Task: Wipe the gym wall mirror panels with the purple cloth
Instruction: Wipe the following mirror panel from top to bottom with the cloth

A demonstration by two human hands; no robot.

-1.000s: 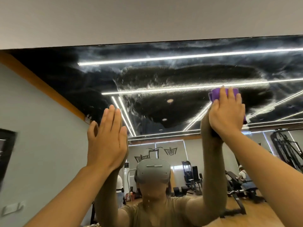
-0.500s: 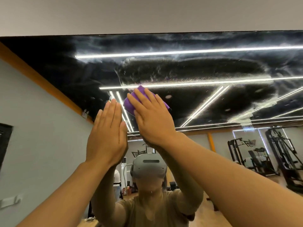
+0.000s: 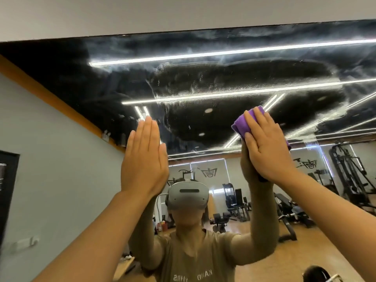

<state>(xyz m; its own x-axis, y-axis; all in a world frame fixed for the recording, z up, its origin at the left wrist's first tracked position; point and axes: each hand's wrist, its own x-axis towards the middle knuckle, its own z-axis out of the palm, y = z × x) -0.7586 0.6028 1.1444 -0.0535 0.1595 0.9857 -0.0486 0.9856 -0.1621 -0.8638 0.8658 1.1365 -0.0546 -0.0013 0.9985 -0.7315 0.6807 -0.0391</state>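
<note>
The wall mirror panel [image 3: 203,78] fills the view ahead and above, streaked with wet smears across its upper part. My right hand [image 3: 266,147] presses the folded purple cloth [image 3: 242,124] flat against the glass with straight fingers, right of centre. My left hand [image 3: 144,157] rests flat on the mirror at centre left, fingers straight and together, holding nothing. My own reflection with a grey headset [image 3: 187,197] shows below the hands.
The mirror's top edge meets a plain grey wall band [image 3: 183,13]. Reflected in the glass are a grey side wall with an orange strip [image 3: 50,102], ceiling light bars, gym machines [image 3: 350,171] at right and a wooden floor.
My right hand slid the cloth leftward next to my left hand, then back rightward and slightly up across the glass. My left hand stayed flat on the mirror.
</note>
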